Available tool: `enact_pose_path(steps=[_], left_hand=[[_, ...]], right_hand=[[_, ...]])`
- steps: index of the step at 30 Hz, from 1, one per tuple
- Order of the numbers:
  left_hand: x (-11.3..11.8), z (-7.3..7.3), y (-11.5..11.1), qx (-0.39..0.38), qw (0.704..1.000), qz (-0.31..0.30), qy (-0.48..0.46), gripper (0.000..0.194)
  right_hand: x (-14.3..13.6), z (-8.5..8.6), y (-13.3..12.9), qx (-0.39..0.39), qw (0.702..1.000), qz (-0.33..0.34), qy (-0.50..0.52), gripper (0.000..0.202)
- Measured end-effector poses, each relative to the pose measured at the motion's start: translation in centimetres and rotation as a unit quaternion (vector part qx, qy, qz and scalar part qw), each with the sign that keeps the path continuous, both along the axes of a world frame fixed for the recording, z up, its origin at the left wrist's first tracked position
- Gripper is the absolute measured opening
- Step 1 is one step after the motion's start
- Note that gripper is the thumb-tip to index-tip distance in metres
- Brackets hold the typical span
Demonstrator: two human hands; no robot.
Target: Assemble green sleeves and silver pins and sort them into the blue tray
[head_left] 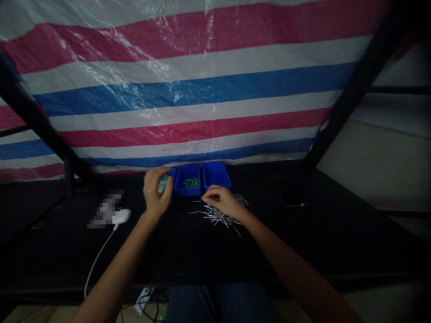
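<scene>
My left hand hovers at the left blue bin, its fingers curved and the thumb apart from them. That bin holds small green and pale pieces, partly covered by the hand. My right hand is over a loose pile of thin metal pins, with thumb and fingers pinched together. One thin metal pin points left from the pinched fingertips and seems to be held there. In the middle blue bin lie several small green pieces.
Beside the middle bin stands a right blue bin. A dark phone lies on the black table at right. To the left are a white device with a cable and a blurred item. A striped sheet hangs behind.
</scene>
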State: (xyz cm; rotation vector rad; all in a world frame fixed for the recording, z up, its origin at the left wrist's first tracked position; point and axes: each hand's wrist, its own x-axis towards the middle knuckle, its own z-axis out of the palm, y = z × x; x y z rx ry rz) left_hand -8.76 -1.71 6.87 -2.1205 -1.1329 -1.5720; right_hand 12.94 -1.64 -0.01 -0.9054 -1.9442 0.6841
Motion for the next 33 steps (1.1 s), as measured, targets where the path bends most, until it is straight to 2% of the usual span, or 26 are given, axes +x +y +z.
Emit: enact_pose_path(steps=[2, 4, 7, 10, 13, 20, 26, 33], left_hand=[[3.8, -0.7, 0.6, -0.023, 0.997, -0.069, -0.029, 0.016], [6.5, -1.9, 1.1, -0.072, 0.989, -0.119, -0.045, 0.017], [8.4, -3.9, 1.4, -0.136, 0.977, -0.155, -0.057, 0.019], [8.4, -5.3, 1.4, -0.167, 0.968, -0.183, -0.034, 0.021], [8.0, -5.8, 1.2, -0.187, 0.963, -0.191, -0.034, 0.021], [8.5, -6.2, 0.9, -0.237, 0.951, -0.189, -0.058, 0.021], [8.0, -6.5, 1.5, -0.251, 0.951, -0.168, -0.064, 0.023], [7.8, -6.9, 2.1, -0.276, 0.936, -0.198, -0.087, 0.023]], right_hand=[[0.6, 0.2, 0.5, -0.031, 0.994, -0.027, 0.102, 0.017], [1.4, 0.4, 1.0, -0.060, 0.975, -0.064, 0.202, 0.019], [2.3, 0.8, 1.5, -0.091, 0.943, -0.109, 0.301, 0.022], [2.7, 1.0, 1.6, -0.098, 0.931, -0.130, 0.327, 0.024], [2.5, 1.1, 1.4, -0.097, 0.930, -0.134, 0.327, 0.026], [1.9, 1.1, 1.0, -0.065, 0.936, -0.117, 0.325, 0.021], [2.3, 0.7, 1.2, -0.056, 0.941, -0.125, 0.311, 0.026], [2.5, 0.3, 1.5, -0.035, 0.949, -0.130, 0.286, 0.024]])
